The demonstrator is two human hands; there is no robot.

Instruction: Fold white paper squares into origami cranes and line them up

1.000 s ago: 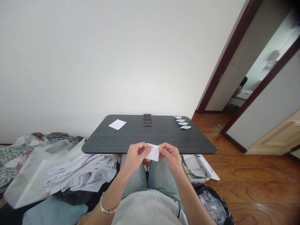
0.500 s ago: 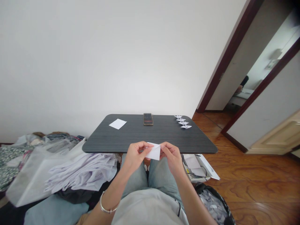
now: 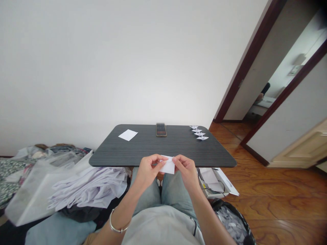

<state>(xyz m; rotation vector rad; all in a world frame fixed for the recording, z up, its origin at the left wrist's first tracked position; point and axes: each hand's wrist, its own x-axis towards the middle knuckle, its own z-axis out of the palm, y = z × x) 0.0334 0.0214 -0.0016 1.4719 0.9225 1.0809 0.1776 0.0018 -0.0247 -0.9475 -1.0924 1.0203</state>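
A small folded piece of white paper [image 3: 168, 166] is pinched between my left hand [image 3: 150, 169] and my right hand [image 3: 186, 171], just in front of the table's near edge. Both hands grip its upper corners with thumbs and fingertips. On the dark grey wood-grain table [image 3: 133, 149] lie a flat white paper sheet [image 3: 128, 135], a smartphone [image 3: 161, 130] near the far edge, and a row of several small white origami cranes [image 3: 199, 133] at the far right. A silver bangle [image 3: 115, 226] circles my left wrist.
My jeans-clad knees [image 3: 149, 192] lie under my hands. A heap of white cloth and plastic bags [image 3: 87, 189] rises at the left. An open white box with cables [image 3: 212, 182] and a dark bag of paper scraps [image 3: 231, 223] sit to the right, beside the wooden floor [image 3: 276, 194].
The folded paper has risen a little, and my hands have shifted slightly with it. The table items have not moved.
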